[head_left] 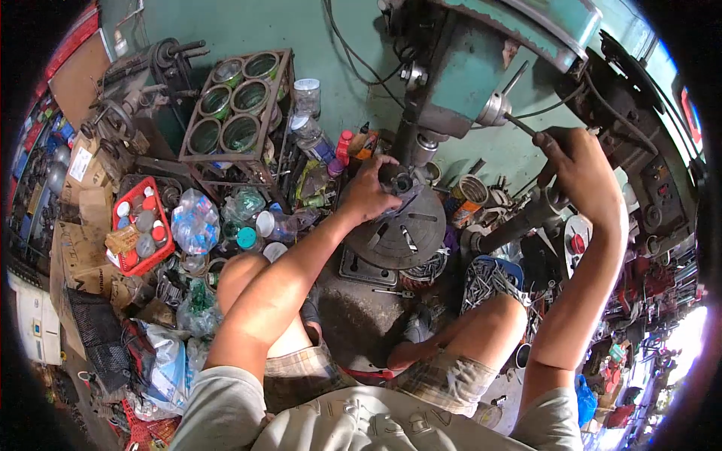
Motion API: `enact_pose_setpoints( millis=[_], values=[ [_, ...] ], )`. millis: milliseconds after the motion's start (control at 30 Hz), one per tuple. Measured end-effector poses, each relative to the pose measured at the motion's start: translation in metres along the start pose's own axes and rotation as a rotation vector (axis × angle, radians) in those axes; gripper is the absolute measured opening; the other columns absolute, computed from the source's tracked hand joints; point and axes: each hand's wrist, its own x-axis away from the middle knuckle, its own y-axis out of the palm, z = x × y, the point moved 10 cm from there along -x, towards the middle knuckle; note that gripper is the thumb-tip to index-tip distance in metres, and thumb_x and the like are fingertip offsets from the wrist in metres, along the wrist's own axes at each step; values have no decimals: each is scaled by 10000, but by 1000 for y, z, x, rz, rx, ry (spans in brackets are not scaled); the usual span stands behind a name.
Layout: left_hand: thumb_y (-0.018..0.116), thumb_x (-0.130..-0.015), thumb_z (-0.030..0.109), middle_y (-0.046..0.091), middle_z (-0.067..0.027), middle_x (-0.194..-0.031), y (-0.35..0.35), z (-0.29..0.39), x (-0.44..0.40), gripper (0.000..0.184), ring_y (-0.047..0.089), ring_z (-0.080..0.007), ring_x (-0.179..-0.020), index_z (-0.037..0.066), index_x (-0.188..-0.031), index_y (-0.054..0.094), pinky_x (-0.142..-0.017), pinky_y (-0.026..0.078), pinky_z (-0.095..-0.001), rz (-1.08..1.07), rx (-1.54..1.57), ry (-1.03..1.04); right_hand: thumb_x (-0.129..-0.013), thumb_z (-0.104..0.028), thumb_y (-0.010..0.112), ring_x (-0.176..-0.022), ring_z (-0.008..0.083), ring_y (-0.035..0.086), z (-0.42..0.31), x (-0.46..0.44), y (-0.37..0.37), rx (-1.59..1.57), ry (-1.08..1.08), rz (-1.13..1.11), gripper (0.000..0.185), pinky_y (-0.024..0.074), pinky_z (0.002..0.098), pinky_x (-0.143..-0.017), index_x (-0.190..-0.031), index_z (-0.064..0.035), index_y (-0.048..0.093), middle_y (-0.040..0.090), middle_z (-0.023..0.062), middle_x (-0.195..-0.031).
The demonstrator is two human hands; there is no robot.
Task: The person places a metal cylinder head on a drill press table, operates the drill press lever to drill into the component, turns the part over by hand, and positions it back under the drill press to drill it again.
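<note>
- Left hand (370, 189): thumb and fingers are closed about a dark cylindrical metal part (395, 180), gripping it from the side.
- Right hand (575, 169): raised, fingers wrapped around the end of a lever (520, 124) on the drill press.
- Metal part: located at the far side of the round slotted tabletop (380, 249), near and below the spindle (426, 147); whether they touch cannot be determined.
- Drill press (462, 86): green head, standing before a green wall (323, 37).
- Right of the tabletop: a tin (456, 205) with an orange label; nearer the person's knee, a blue tray (514, 269) filled with bolt-like metal pieces.
- Left of the tabletop: clear plastic bottles and a red bottle (344, 146).
- Farther left: a metal rack (232, 158) carrying six round containers, and a red basket (167, 225) holding small jars.
</note>
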Motion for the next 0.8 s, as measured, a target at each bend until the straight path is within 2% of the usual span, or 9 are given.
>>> enact_pose_setpoints(
  millis=[33,100,167,333,467,533,600,633,800],
  values=[
    [831,-589,173,586,-174,-1230,1,-2,-2,739,557,-379,-1217,122,-1268,542,-1073,443,-427,-1,4,-5,-1017,-266,595,-650,346,701,1,3,0,29,0,42,375,537,451,-657,-980,101,661,678,214,-696],
    [833,-596,184,582,-170,-1237,0,4,-4,727,555,-374,-1222,124,-1260,542,-1078,445,-423,30,-8,57,-1013,-239,589,-673,367,700,-5,12,5,22,-8,59,346,539,450,-677,-991,96,668,675,224,-705],
    [834,-593,182,583,-169,-1239,-1,2,-2,723,556,-373,-1221,124,-1253,545,-1075,445,-421,24,8,18,-1003,-186,571,-711,382,703,-5,19,7,-38,-10,104,298,539,457,-715,-1023,93,674,669,259,-745],
    [839,-574,159,586,-158,-1245,-4,-5,-1,724,559,-366,-1217,119,-1237,550,-1067,443,-417,23,58,-26,-1001,-157,553,-794,424,699,-5,27,14,-53,-29,135,274,535,475,-755,-1053,87,667,669,295,-822],
    [837,-534,116,587,-138,-1256,-8,-5,1,790,574,-329,-1197,114,-1266,541,-1047,450,-396,24,40,-19,-1004,-140,534,-858,464,684,5,27,31,-51,-97,152,263,532,484,-783,-1076,84,651,667,308,-855],
    [837,-534,117,588,-138,-1259,-9,-4,3,791,572,-328,-1200,115,-1267,541,-1050,447,-397,25,26,-12,-1013,-138,529,-815,436,699,2,31,35,-70,-83,153,256,534,475,-749,-1083,84,637,665,296,-825],
    [837,-538,121,593,-136,-1255,-9,-5,4,777,568,-325,-1207,111,-1259,545,-1060,440,-401,5,51,-45,-1020,-129,522,-764,394,712,3,35,40,-182,35,105,248,535,460,-704,-1086,84,627,666,275,-790],
    [837,-538,121,593,-136,-1255,-10,-4,4,777,568,-325,-1207,111,-1259,545,-1060,440,-401,7,51,-45,-1023,-121,516,-726,360,717,3,37,40,-114,-76,189,242,533,447,-672,-1100,85,620,666,255,-763],
    [829,-554,134,606,-139,-1242,-10,-2,4,745,569,-317,-1217,95,-1246,556,-1075,428,-396,18,42,-13,-1030,-126,507,-720,382,702,14,39,59,-215,52,148,237,526,465,-675,-1112,70,613,656,266,-758]
  ],
)
